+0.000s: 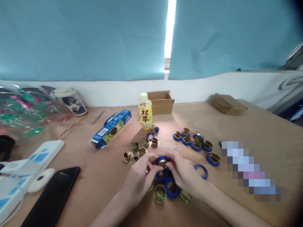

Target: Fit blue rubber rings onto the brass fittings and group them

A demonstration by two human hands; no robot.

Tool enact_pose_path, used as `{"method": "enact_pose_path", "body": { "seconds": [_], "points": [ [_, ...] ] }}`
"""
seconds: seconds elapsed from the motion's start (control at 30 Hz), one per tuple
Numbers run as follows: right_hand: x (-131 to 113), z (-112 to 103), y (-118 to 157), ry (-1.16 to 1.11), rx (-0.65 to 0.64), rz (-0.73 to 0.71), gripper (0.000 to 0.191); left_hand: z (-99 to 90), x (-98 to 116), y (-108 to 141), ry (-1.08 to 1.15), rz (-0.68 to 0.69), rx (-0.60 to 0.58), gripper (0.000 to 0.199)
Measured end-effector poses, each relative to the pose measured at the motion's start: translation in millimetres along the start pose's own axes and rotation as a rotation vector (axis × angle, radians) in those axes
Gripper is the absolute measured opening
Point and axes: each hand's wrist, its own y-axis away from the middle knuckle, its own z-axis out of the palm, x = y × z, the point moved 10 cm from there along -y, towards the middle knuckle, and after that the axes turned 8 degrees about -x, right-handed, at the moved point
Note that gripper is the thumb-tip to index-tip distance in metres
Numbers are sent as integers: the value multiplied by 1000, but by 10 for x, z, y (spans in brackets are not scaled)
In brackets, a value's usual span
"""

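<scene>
Between the fingertips of both hands is a round brass fitting [162,162] with a blue ring around it. My left hand [142,174] pinches its left side, and my right hand [184,172] grips the right. Just below the hands lie loose blue rings [171,188] and a brass fitting without a ring [160,193]. To the left stand several bare brass fittings [135,146], partly hidden by my left hand. A group of brass fittings with blue rings [186,139] sits to the right. Another loose blue ring [201,171] lies beside my right hand.
A yellow bottle [145,113] stands before an open cardboard box [161,105]. Left are a blue carton [111,128], a phone [52,198], a power strip [35,160], a cup [72,102] and clear spray bottles [26,110]. A paper package [228,104] and a blurred-out object [251,171] lie right.
</scene>
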Motion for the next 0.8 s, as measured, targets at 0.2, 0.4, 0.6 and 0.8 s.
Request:
{"method": "enact_pose_path", "body": {
  "seconds": [0.2, 0.4, 0.6, 0.8],
  "points": [
    [34, 43, -5, 36, -53, 1, 19, 36, 16, 5, -76, 39, -55, 12],
    [23, 67, -3, 78, -107, 8, 15, 146, -40, 30, -77, 27, -165, 15],
    [-7, 84, -11, 80, -134, -9, 13, 213, 12, 64, -84, 58, -229, 18],
    [-59, 27, -19, 107, -156, -42, 12, 273, 27, 77, -73, 52, -293, 21]
  ]
}}
